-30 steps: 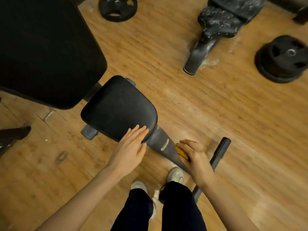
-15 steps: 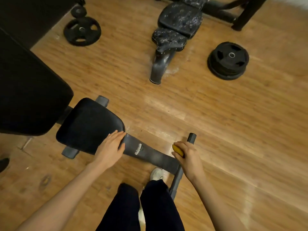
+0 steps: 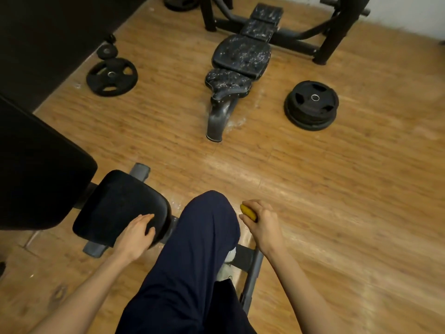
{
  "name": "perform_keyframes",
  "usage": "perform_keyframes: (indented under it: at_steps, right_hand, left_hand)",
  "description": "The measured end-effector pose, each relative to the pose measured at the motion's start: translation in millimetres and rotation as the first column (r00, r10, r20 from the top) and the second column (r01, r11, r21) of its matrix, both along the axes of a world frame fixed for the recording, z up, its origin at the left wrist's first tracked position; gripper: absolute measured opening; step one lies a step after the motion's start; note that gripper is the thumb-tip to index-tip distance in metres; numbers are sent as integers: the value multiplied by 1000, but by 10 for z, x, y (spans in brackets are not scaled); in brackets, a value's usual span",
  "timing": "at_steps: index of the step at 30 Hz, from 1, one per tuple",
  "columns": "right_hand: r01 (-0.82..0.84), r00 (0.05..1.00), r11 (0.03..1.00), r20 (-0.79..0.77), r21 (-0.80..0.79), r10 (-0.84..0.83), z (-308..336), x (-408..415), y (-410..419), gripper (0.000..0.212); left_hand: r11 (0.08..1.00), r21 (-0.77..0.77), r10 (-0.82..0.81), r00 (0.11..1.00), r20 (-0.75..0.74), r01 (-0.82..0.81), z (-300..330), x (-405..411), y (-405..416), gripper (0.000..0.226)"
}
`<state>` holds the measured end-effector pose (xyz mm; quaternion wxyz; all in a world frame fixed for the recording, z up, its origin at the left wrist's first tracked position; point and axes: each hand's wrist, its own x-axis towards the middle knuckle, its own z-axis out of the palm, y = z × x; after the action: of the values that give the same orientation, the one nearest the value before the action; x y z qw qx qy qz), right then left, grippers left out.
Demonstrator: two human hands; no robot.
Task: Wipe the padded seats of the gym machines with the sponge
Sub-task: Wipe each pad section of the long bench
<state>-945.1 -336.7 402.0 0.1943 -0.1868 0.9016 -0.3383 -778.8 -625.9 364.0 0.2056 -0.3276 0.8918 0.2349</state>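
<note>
A black padded seat (image 3: 115, 203) of the near bench sits at lower left, with its large black backrest (image 3: 36, 174) beyond it at the left edge. My left hand (image 3: 134, 233) rests flat on the seat's near right corner, fingers apart. My right hand (image 3: 263, 225) is closed around a yellow sponge (image 3: 248, 212), held above the floor to the right of my raised knee. A second bench (image 3: 240, 56) with worn, white-flecked black pads stands further ahead at the top centre.
A stack of weight plates (image 3: 311, 104) lies right of the far bench, and two loose plates (image 3: 112, 77) lie to its left. My dark-trousered leg (image 3: 192, 261) covers the near bench's frame, whose foot bar (image 3: 251, 280) shows at lower centre. A black mat (image 3: 48, 39) is at top left.
The view has lifted and pulled back, showing more of the far bench. My knee has risen between my hands. My left hand stays on the seat; my right keeps the sponge.
</note>
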Motion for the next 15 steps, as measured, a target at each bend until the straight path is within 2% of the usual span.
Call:
perform_keyframes:
  at_steps: [8,12,15]
  right_hand:
    - [10,1000,1000,8,27,-10,-107,-655,-342,34]
    - [16,997,996,69,88,-23,-265,-1208,-473,33]
    - [43,991,988,119,149,-61,-356,-1645,-547,32]
  left_hand:
    - [983,104,149,987,55,-154,-269,-414,-342,48]
    - [962,178,171,964,204,-208,-485,-975,-611,47]
    - [959,190,165,959,231,-211,-576,-1544,-798,42]
